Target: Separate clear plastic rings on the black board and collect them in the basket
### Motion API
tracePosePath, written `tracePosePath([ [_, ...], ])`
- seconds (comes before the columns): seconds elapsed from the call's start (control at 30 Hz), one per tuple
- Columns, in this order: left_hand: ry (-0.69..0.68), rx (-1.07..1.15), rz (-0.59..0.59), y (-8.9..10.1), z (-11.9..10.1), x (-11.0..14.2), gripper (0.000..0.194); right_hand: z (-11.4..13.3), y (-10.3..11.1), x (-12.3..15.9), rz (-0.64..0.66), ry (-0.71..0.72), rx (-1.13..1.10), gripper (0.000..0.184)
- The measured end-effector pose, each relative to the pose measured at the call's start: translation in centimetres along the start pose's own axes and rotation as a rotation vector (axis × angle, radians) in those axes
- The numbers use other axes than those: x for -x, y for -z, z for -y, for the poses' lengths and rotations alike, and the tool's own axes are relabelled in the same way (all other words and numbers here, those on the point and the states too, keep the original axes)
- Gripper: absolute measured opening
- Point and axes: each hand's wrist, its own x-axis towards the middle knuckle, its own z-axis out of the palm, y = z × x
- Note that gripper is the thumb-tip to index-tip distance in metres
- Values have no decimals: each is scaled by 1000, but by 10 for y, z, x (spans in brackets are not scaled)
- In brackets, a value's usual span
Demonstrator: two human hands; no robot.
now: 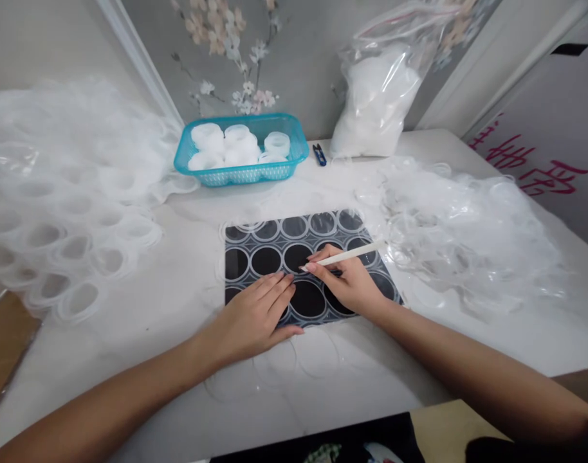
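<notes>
A dark mat (308, 299) lies on the table under a clear sheet bearing rows of white-edged rings. My left hand (255, 308) rests flat over the sheet's front left part, fingers stretched together and thumb apart. Between the thumb and fingers of my right hand (354, 283) is a slim white pen-like tool (352, 253), held slantwise. Its tip meets the sheet at a ring in the middle, just beyond my left fingertips. What kind of tip it has is too small to tell.
At the back stands a blue basket (236, 179) of white ring stacks, beside small blue thread snips (319, 155) and a zip bag (378, 103) of white material. Perforated translucent sheets (72, 193) are heaped left; clear film scraps (472, 238) pile up right.
</notes>
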Motion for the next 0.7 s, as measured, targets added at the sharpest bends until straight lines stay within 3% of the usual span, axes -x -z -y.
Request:
tracePosePath([
  [0.17,-36,35,26,-4,3,0,64,0,0,-1,-15,100,85,17],
  [0.4,-36,95,55,-8,3,2,67,-2,0,14,100,506,583,13],
  [0.5,-49,119,53,-7,3,3,66,-4,1,15,115,610,739,12],
  [0.7,-58,128,79,-2,4,5,73,1,3,-17,-4,503,795,13],
])
